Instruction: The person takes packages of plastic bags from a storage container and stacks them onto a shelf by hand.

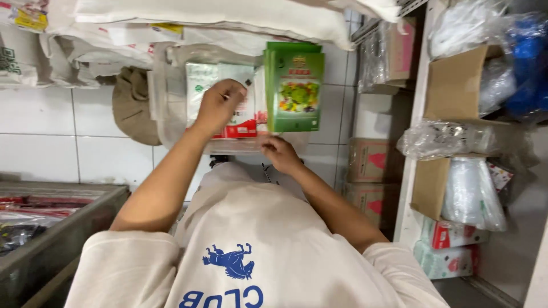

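We see two hands at work, both the person's own. The left hand point(220, 102) lies on top of one white packet with a red band point(231, 114), fingers curled closed on its upper part, so it grips this packet. The right hand point(278, 153) is lower, at the bottom edge of a clear plastic bag point(171, 108) which seems to hold the packet; its fingers are bent, but we cannot tell if they pinch the plastic or only touch it. Just beside the packet, to the right, stands one stack of green boxes point(294, 85), approx. three or four edges visible, exact count not sure. Behind is a white tiled wall point(57, 125) w/ one brown cloth point(134, 105) hanging. At the right side is a white shelf point(412, 171) w/ two open cardboard boxes point(456, 85) and several clear bags; under it two red-and-white packs point(451, 248). At left, one grey metal bin point(63, 234).
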